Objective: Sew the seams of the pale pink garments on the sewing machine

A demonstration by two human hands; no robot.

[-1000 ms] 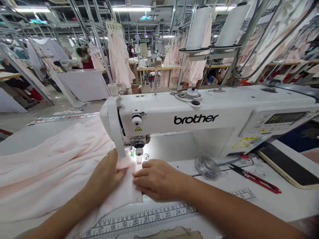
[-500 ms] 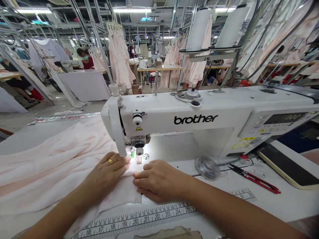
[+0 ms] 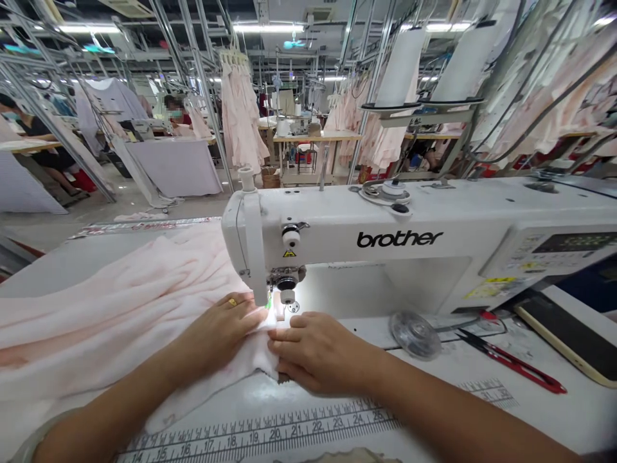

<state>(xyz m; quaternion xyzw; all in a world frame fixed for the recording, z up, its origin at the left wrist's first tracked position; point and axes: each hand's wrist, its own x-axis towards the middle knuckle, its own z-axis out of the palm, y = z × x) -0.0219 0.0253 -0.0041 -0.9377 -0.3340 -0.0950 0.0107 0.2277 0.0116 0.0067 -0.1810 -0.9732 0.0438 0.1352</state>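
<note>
Pale pink fabric (image 3: 159, 276) spreads over the left of the machine bed, its right edge running under the needle area of a white Brother sewing machine (image 3: 332, 225). My left hand (image 3: 224, 328), with a gold ring, lies fairly flat on the fabric, fingertips just left of the lit presser foot (image 3: 270, 299). Close in front of the foot, my right hand (image 3: 313, 350) has its fingers bent and closed on the fabric's right edge. A small dark, jagged scrap pokes out beneath its fingers. The needle tip is hard to make out.
Right of my right hand lie a clear round bobbin case (image 3: 415, 334), red-handled thread snips (image 3: 513, 363) and a phone (image 3: 569, 334). A printed ruler (image 3: 289, 434) runs along the front edge. Thread cones (image 3: 400, 67) stand above. Hanging garments and seated people are behind.
The view has swung left, so the machine sits farther right. The fabric's front corner has drawn in toward the presser foot and is more bunched. Both hands stay close to the foot.
</note>
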